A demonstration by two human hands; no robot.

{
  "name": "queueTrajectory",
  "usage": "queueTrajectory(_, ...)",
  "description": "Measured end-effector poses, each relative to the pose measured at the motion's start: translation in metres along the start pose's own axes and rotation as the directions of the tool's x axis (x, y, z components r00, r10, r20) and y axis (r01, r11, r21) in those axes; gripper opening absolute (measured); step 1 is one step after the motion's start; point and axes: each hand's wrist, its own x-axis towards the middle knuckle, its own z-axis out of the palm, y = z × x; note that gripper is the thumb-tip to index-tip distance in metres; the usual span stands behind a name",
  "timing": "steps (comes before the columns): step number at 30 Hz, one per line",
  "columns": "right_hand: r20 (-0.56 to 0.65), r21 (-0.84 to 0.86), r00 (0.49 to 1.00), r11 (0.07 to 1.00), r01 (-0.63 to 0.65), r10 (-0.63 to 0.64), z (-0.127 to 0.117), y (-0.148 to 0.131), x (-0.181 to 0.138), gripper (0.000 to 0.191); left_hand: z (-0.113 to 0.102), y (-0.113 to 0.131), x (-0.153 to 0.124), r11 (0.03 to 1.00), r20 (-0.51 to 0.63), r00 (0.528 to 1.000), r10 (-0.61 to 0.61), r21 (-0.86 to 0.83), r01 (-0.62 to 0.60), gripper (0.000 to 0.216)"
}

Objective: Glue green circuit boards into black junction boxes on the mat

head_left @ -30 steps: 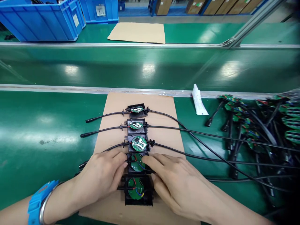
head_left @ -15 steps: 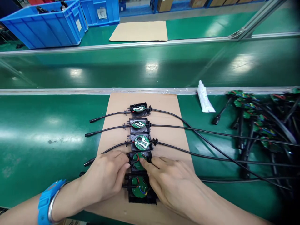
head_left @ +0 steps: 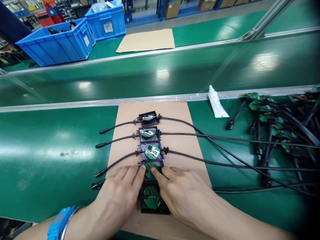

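Several open black plastic cases stand in a column on a cardboard sheet (head_left: 175,111). My left hand (head_left: 122,191) is closed at the left side of the second case from the front (head_left: 161,163), fingertips on its edge. My right hand (head_left: 185,190) is closed against that case's right side, its index fingertip pressing the round green circuit board (head_left: 149,174) inside. The nearest case (head_left: 155,211) holds a circuit board (head_left: 151,198) with red and blue wires. Farther back, a circuit board (head_left: 152,151) with white paste lies in its case. Black cables run out both sides.
A white tube (head_left: 217,102) lies right of the cardboard. Beyond it is a pile of cabled circuit boards (head_left: 275,133). Long black cables (head_left: 232,162) cross the green table rightward. Blue bins (head_left: 57,46) and another cardboard piece (head_left: 147,40) sit behind the metal rail.
My left hand has shifted right and its fingers now lie over the case's left edge. My right index finger stays on the board. The camera view has tilted slightly.
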Motion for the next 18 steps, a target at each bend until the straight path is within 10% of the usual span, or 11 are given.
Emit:
queueTrajectory(4,0.039,0.067,0.998,0.996,-0.056,0.053,-0.002,0.0,0.002,0.039,0.009,0.01,-0.009,0.989,0.004,0.996,0.093,0.118,-0.093,0.052)
queueTrajectory(12,0.215,0.301,0.969,0.936,-0.181,0.118,-0.032,0.018,-0.012,0.056,-0.009,-0.006,0.005,0.96,-0.037,0.999,0.007,-0.279,-0.017,0.038)
queueTrajectory(18,0.262,0.331,0.949,0.907,-0.261,0.178,-0.033,0.019,-0.018,0.013,0.006,-0.006,0.01,0.888,-0.086,0.965,0.247,-0.377,-0.261,0.029)
